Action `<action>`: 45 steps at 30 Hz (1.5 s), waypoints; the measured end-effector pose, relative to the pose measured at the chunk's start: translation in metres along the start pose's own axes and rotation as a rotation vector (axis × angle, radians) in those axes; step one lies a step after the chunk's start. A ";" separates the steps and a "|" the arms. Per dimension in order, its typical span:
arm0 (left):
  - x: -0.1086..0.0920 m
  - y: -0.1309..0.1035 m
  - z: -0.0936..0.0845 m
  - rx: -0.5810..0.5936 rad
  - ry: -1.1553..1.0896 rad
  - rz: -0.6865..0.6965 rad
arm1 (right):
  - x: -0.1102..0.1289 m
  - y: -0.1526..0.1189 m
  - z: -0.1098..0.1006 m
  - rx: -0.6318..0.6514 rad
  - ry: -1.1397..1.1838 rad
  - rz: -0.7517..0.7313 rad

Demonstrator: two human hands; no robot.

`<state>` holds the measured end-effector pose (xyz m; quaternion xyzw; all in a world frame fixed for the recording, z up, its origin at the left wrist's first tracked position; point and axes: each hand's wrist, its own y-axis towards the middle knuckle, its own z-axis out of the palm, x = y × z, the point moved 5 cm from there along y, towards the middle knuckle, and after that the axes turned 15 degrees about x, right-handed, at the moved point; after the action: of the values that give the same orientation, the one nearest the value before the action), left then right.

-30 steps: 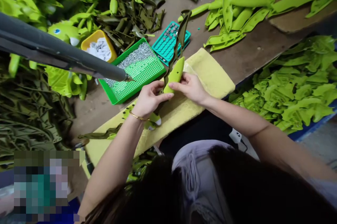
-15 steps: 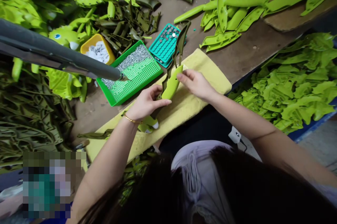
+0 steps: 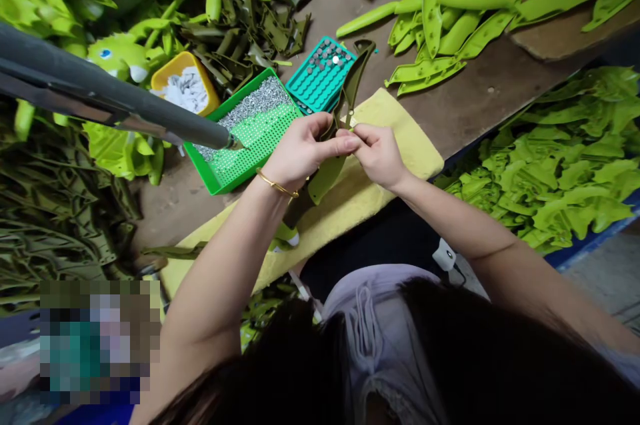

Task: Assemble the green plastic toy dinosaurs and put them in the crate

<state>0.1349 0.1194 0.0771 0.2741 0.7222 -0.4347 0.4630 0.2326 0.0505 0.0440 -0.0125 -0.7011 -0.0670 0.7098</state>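
Over the yellow cloth, my left hand [image 3: 305, 148] is closed around an olive plastic toy part [image 3: 356, 82], whose looped end sticks up past the fingers. A lime-green plastic shell [image 3: 327, 178] lies against that part and shows below my left fingers. My right hand [image 3: 379, 155] pinches at the same spot from the right, fingertips touching those of the left. Exactly what the right fingertips grip is hidden. Beneath my left wrist, a green piece with a white tip [image 3: 286, 237] rests on the cloth [image 3: 400, 125].
A green perforated tray [image 3: 265, 138] holds small metal screws. Behind it are a teal tray [image 3: 315, 85] with round grey pieces and a yellow tub [image 3: 213, 88] of white bits. A dark rod-shaped tool [image 3: 125, 102] hangs at left. Green shells [image 3: 470, 2] and olive parts [image 3: 65, 192] lie in piles.
My left hand has moved up and right along the toy part to meet my right hand. The green shell has turned partly out of sight under the fingers.
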 end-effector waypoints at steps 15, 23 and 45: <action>0.058 -0.044 -0.023 0.110 0.230 -0.157 | -0.044 -0.027 0.041 0.281 0.018 0.344; 0.045 -0.043 -0.016 -0.015 0.359 -0.091 | -0.049 -0.032 0.068 0.050 -0.030 0.289; 0.094 -0.108 -0.002 -0.283 0.960 0.005 | 0.047 0.145 0.137 0.313 -0.279 -0.365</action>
<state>0.0077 0.0698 0.0325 0.3795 0.9049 -0.1564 0.1123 0.1135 0.2055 0.1045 0.2147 -0.7845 -0.0823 0.5759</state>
